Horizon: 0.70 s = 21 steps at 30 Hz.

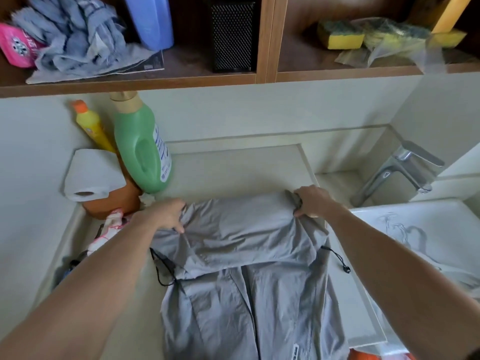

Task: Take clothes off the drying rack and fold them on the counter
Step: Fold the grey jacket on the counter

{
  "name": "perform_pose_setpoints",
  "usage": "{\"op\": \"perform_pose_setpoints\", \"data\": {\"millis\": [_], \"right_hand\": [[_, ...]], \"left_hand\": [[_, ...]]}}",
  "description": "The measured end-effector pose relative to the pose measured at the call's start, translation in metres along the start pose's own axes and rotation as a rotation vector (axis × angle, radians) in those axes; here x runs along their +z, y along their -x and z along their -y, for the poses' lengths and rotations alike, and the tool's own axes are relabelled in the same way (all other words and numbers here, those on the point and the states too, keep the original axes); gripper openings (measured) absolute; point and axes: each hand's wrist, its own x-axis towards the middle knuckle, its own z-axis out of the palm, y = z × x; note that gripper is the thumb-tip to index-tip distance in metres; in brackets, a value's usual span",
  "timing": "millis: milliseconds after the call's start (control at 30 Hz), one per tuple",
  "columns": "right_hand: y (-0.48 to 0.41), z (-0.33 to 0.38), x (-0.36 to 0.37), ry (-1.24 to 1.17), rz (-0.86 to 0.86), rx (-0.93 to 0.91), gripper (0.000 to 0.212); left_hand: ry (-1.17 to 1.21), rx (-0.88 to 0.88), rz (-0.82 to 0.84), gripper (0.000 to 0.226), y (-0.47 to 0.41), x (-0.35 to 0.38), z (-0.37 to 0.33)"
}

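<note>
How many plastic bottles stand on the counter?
2: a green plastic jug with tan cap, and left of it a slim yellow bottle with orange cap. Others may be hidden.

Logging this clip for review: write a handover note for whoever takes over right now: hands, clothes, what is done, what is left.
Left hand grips the grey garment at its far left corner; right hand grips the far right corner.
The garment lies on the counter, beside the sink.
Done: one layer doubled over at the far end.
Left: finish folding it. The drying rack is out of view.
</note>
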Motion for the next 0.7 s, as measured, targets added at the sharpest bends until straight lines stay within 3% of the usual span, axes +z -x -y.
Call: {"op": "perform_pose_setpoints", "data": {"millis": [67,133,267,367,533,700], "right_hand": [[0.003,0.008,-0.011,-0.042,-0.146,0.029,0.030],[0.008,0.014,-0.026,-0.107,-0.299,0.036,0.007],[0.017,0.021,-0.057,-0.234,-0.545,0.019,0.014],[0.024,0.020,-0.076,-0.258,-0.701,-0.017,0.014],[0.029,0.015,-0.094,-0.282,-0.745,0.033,0.006],[0.025,0.012,-0.119,-0.313,-0.817,0.026,0.009]], "left_hand": [[0.027,-0.026,-0.153,0.038,0.008,-0.011,0.001],[0.043,-0.059,-0.327,0.037,0.017,-0.024,0.000],[0.048,-0.063,-0.653,0.042,0.034,-0.049,-0.005],[0.073,-0.048,-0.800,0.041,0.044,-0.062,-0.011],[0.133,0.001,-0.928,0.027,0.057,-0.079,-0.022],[0.215,0.034,-1.016,0.027,0.057,-0.103,-0.024]]}}
